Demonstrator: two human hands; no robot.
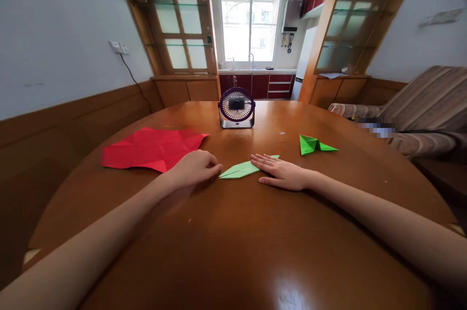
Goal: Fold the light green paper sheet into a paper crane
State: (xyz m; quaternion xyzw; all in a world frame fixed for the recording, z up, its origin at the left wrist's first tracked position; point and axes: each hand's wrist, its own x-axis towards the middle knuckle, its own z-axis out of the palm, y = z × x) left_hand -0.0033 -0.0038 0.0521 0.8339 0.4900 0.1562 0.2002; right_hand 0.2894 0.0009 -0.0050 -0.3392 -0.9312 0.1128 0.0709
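Note:
A light green folded paper (239, 170), long and pointed at both ends, lies flat on the table. My right hand (282, 173) rests on its right part, fingers stretched out and flat, hiding some of it. Just off the paper's left tip is my left hand (195, 168), with its fingers curled in and the thumb against them. Whatever those fingers may hold is hidden. Behind the left hand spreads a creased red sheet of paper (149, 149). To the right stands a bright green folded paper piece (310, 144) with raised points.
A small purple desk fan (237, 105) stands at the far side of the brown wooden table (233, 242). A striped armchair (430, 100) is at the right. Tiny scraps lie on the tabletop. Beyond are glass-shelved cabinets and a kitchen window (250, 23).

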